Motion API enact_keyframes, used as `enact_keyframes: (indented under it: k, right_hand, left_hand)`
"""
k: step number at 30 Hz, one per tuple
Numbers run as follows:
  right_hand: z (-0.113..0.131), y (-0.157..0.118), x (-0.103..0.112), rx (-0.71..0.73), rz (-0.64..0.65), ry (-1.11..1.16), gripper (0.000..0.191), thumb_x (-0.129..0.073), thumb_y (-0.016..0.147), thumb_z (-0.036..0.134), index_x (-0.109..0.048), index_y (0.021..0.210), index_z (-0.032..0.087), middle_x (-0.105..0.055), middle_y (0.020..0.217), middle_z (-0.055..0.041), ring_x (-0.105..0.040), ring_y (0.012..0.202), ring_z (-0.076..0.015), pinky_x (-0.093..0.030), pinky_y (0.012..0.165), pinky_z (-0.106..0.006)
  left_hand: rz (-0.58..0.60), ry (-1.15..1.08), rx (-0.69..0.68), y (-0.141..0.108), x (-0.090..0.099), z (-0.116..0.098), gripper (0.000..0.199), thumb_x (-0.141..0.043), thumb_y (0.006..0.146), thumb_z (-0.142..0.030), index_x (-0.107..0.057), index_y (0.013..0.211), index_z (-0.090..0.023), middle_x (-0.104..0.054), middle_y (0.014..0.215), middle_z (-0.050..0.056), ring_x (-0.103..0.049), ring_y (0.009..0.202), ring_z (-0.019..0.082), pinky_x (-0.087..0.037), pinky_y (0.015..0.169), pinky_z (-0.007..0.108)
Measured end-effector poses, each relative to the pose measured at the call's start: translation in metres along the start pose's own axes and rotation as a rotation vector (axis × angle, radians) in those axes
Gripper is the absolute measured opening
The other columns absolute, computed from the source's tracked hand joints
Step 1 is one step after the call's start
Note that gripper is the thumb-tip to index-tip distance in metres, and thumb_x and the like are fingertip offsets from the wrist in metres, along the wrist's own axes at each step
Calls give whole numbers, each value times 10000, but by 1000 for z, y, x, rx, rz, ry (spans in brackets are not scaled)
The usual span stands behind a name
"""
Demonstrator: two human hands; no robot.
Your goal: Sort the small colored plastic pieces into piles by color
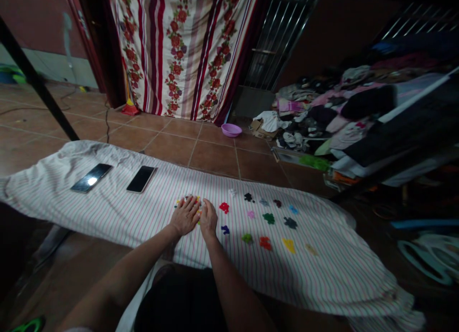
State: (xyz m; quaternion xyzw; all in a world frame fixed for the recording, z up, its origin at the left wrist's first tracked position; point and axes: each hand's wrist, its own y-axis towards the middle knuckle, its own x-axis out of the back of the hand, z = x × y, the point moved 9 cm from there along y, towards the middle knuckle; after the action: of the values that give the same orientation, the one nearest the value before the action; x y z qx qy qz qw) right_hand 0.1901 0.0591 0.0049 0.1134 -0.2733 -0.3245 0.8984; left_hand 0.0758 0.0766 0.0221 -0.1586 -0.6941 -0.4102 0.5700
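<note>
My left hand (185,217) lies flat, fingers a little apart, on top of a mixed pile of small coloured pieces (198,198). Bits of yellow, red and white show around its fingertips; the rest of the pile is hidden under the palm. Close beside it, my right hand (208,218) stands on its edge with fingers extended, bordering the pile. To the right are small heaps sorted by colour, among them a red heap (224,207), a dark blue heap (225,230), a pink heap (250,215) and a black heap (248,197). The pieces are too small to identify.
A striped cloth (322,274) covers the low surface. Two phones, one with a glare spot (91,178) and one dark (141,179), lie at left. More heaps, including yellow (289,246) and green (268,218), sit at right. Beyond are a purple basin (231,130) and piled clothes (322,107).
</note>
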Motion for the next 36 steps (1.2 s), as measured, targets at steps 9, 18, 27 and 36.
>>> enact_keyframes:
  k: [9, 18, 27, 36]
  right_hand:
    - [1, 0, 3, -10, -17, 49, 531, -267, 958, 446, -677, 1126, 154, -706, 1147, -152, -636, 1112, -237, -468, 1022, -416]
    - [-15, 1, 10, -131, -46, 175, 533, -319, 941, 519, -677, 1121, 167, -699, 1191, -139, -624, 1148, -253, -441, 1056, -443]
    - [-17, 0, 8, -138, -28, 210, 549, -328, 942, 550, -677, 1131, 172, -700, 1196, -132, -619, 1155, -246, -431, 1058, -424]
    - [-17, 0, 13, -157, -64, 244, 521, -330, 945, 531, -695, 1093, 190, -725, 1131, -97, -649, 1069, -225, -479, 962, -375]
  left_hand:
    - [-51, 7, -108, -27, 29, -1, 503, -391, 998, -419, -445, 1474, -268, -432, 1561, 81, -325, 1478, 271, -243, 1201, 508]
    - [0, -105, -231, -24, 32, -48, 465, -392, 999, -367, -502, 1422, -205, -514, 1499, 87, -408, 1427, 257, -278, 1201, 515]
    - [-24, -68, -155, -26, 26, -27, 488, -368, 1001, -369, -501, 1418, -153, -500, 1507, 116, -390, 1442, 252, -209, 1226, 517]
    - [10, -127, -205, -29, 43, -47, 482, -349, 1002, -344, -487, 1433, -175, -490, 1517, 103, -363, 1459, 254, -245, 1219, 524]
